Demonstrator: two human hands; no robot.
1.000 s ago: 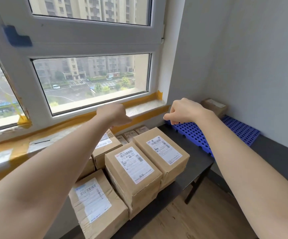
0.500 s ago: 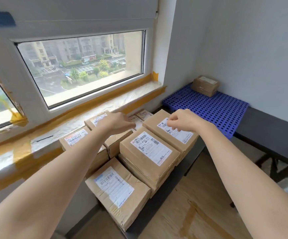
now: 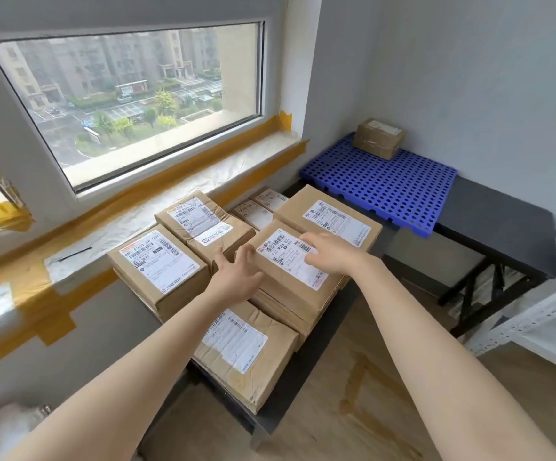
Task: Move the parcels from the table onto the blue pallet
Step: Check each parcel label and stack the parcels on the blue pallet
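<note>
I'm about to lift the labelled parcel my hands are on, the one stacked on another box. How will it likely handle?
The parcel is a taped cardboard box with square edges, so it should probably stay stiff and not roll. Its glossy label and tape may be a bit slick under the right hand; gripping the side, near the left hand, seems safer. Weight can't be judged.

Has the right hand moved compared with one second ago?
Yes. The right hand has come down from beside the blue pallet onto the labelled top parcel.
</note>
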